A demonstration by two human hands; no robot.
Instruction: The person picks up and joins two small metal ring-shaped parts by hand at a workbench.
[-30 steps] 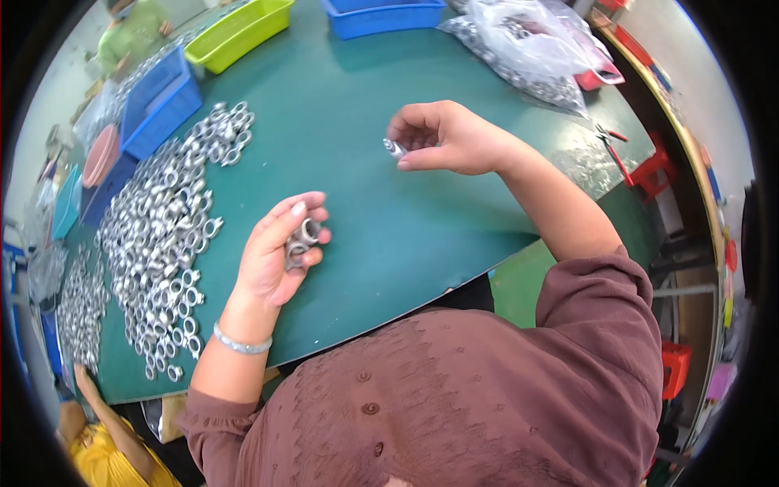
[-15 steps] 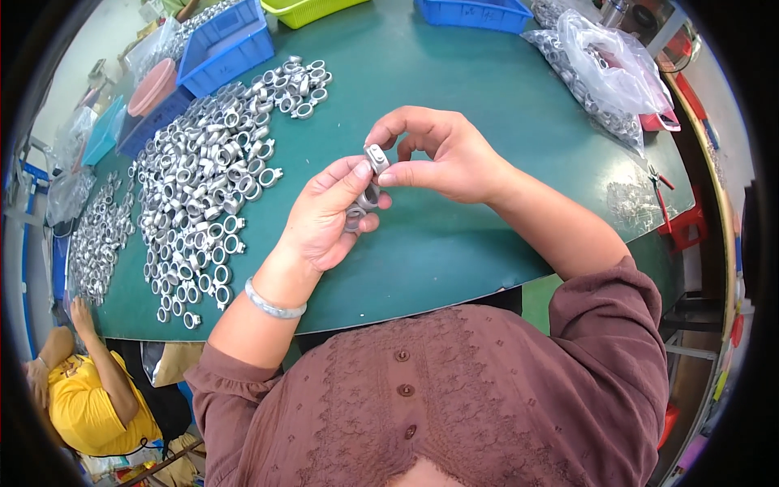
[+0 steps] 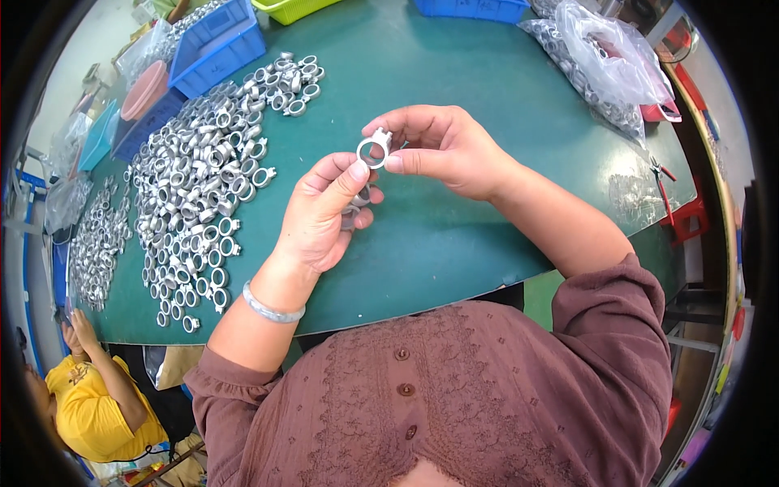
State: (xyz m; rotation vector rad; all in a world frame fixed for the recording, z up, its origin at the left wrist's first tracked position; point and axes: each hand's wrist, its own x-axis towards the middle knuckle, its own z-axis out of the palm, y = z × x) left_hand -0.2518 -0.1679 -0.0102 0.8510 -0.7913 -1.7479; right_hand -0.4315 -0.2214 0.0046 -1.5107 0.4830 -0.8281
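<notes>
A silver metal ring clamp [image 3: 363, 152] with a small lug is held up between my two hands over the green table. My right hand [image 3: 442, 150] pinches it by thumb and fingers near the lug side. The thumb and forefinger of my left hand [image 3: 320, 207] touch its lower left edge. More ring clamps [image 3: 350, 216] are tucked in the curled fingers of my left hand, partly hidden. To the left lies a large heap of similar ring clamps [image 3: 191, 174].
Beyond the heap stand a blue bin [image 3: 217, 53] and a pink basin [image 3: 144, 89]. A clear plastic bag of metal parts [image 3: 596, 61] lies far right, above red-handled pliers [image 3: 664, 191]. A co-worker in yellow [image 3: 97, 406] sits at lower left.
The ring clamp between my hands has turned from edge-on to showing its round opening. The view has shifted slightly, and the co-worker's arms have moved.
</notes>
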